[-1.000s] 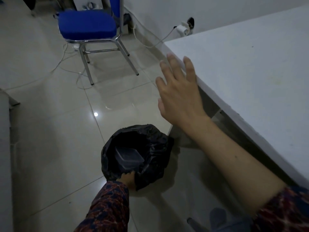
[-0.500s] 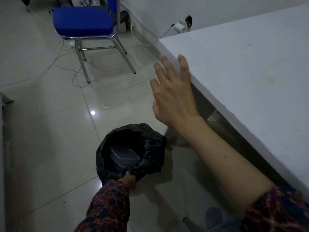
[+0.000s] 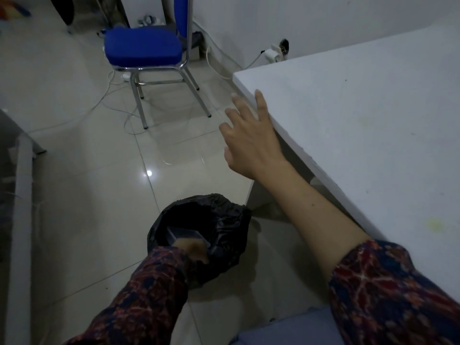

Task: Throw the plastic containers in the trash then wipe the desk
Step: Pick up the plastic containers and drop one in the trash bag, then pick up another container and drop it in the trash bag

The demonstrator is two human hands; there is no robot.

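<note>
black plastic lines the trash bag (image 3: 224, 227) on the floor beside the tabletop's (image 3: 361, 115) near edge. a clear plastic container (image 3: 184, 236) sits inside, the left hand (image 3: 193, 250) at its rim; whether it grips it i cannot tell. the right hand (image 3: 251, 143), fingers spread, hovers by the tabletop's corner. the limp bag could fold and spill the container.

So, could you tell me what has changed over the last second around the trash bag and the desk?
The left hand has gone from the near rim of the black trash bag into its mouth, over the plastic container; its grip is too blurred to tell. The right hand stays open with fingers spread by the desk edge. Bag, container and blue chair have not shifted.
</note>
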